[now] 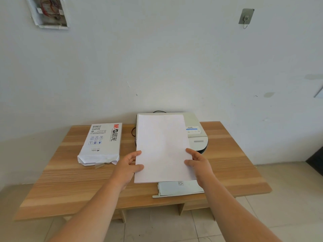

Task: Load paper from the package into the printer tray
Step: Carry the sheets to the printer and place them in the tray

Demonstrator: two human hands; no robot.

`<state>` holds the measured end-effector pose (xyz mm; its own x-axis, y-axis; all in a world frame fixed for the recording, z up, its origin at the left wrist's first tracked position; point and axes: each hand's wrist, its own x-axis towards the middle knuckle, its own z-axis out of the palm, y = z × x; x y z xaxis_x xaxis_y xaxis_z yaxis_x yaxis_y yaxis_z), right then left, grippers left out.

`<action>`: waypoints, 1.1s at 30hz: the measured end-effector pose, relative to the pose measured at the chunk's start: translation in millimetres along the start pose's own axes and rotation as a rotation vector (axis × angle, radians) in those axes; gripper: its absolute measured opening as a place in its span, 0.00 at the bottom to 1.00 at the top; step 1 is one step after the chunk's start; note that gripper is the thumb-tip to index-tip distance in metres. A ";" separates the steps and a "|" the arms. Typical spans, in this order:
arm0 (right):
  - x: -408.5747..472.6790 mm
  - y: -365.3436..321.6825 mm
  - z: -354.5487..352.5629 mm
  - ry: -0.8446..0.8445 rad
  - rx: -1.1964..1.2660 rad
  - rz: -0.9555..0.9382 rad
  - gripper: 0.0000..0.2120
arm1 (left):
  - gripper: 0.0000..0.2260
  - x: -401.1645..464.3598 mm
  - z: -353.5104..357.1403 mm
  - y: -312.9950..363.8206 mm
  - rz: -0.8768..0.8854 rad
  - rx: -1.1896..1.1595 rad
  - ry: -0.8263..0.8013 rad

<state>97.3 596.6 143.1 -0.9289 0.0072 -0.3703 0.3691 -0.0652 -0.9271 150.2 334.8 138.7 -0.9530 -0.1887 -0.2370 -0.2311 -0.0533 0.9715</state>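
Note:
I hold a stack of white paper (162, 147) in both hands, above the printer. My left hand (128, 165) grips the stack's left edge near its lower corner, thumb on top. On the right edge my right hand (198, 163) grips the same way. The white printer (196, 135) stands at the back of the wooden table, mostly hidden behind the sheets. Its pulled-out paper tray (178, 189) pokes out below the stack toward the table's front edge. The opened paper package (102, 143), white with red and black print, lies flat to the left.
The wooden table (70, 180) stands against a white wall. A black cable (133, 131) runs behind the printer's left side. Tiled floor shows below the table's front edge, and a dark object (316, 159) sits at the far right.

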 end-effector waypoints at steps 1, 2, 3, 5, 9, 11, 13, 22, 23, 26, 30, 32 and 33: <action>3.4 0.7 -2.1 0.008 0.007 0.001 0.21 | 0.24 3.9 2.7 -0.5 -0.001 0.002 -0.008; 6.3 1.0 -4.0 0.018 0.011 0.002 0.21 | 0.24 8.3 4.9 -1.3 -0.005 0.005 -0.016; 8.5 0.2 -5.6 0.028 0.012 0.002 0.21 | 0.24 13.2 6.9 -2.0 -0.008 0.005 -0.026; 13.3 -2.7 -8.9 0.044 0.004 0.004 0.21 | 0.24 23.1 10.7 -3.0 -0.016 0.000 -0.052; 25.3 -13.2 -12.1 0.060 -0.004 0.017 0.21 | 0.23 42.1 17.1 0.7 -0.018 -0.006 -0.086; 33.2 -17.2 -10.1 0.074 0.011 0.016 0.21 | 0.23 52.3 18.0 5.2 -0.014 0.001 -0.093; 39.4 -18.8 -6.5 0.084 0.022 0.016 0.21 | 0.23 62.1 17.0 6.8 -0.013 -0.001 -0.098; 66.7 -19.1 -2.7 0.087 0.047 0.025 0.21 | 0.22 88.0 18.8 6.3 -0.036 -0.003 -0.102; 70.6 -19.2 -3.8 0.078 0.053 0.025 0.21 | 0.22 89.8 20.1 6.0 -0.038 -0.003 -0.096; 81.9 -21.0 -9.4 0.042 0.078 0.027 0.22 | 0.22 94.4 26.5 5.7 -0.035 0.000 -0.074; 95.4 -26.2 -25.9 0.006 0.067 0.038 0.22 | 0.22 98.2 44.9 4.3 -0.043 0.003 -0.047; 103.1 -30.0 -37.6 -0.017 0.046 0.039 0.22 | 0.22 99.0 57.0 2.0 -0.056 0.004 -0.031; 106.6 -32.0 -43.6 -0.031 0.041 0.042 0.22 | 0.22 99.2 63.5 1.1 -0.061 0.006 -0.019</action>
<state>-12.1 642.9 130.8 -0.9134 -0.0268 -0.4061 0.4066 -0.1058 -0.9075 43.0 378.3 116.8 -0.9406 -0.1670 -0.2955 -0.2897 -0.0586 0.9553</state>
